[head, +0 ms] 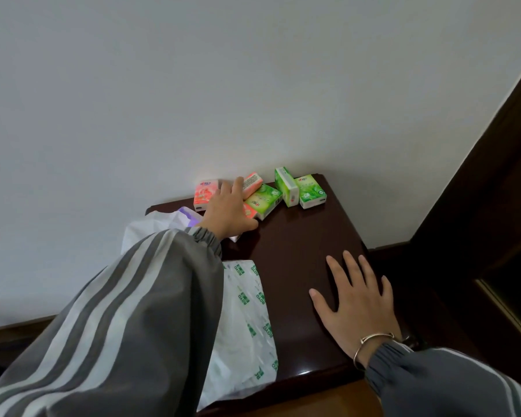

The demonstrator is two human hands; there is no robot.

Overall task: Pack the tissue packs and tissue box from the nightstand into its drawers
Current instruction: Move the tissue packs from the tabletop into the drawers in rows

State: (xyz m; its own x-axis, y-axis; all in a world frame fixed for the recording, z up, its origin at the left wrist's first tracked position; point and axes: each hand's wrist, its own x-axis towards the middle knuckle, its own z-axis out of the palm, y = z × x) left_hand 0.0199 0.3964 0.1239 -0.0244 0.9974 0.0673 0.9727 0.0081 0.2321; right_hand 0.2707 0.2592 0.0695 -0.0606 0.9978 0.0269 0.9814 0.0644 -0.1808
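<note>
Striped sleeve [118, 326] crosses the soft tissue pack [247, 326]; left hand [227, 210], fingers straight, covers pink packs [203, 194]; right hand [358, 302] lies flat; raking could topple the upright green pack [285, 186].

The left hand [227, 210] covers part of the pink tissue packs [203, 192] at the nightstand's [298, 251] back edge. A striped sleeve [133, 311] hides much of the white tissue pack [247, 320] on the nightstand's left side.
</note>
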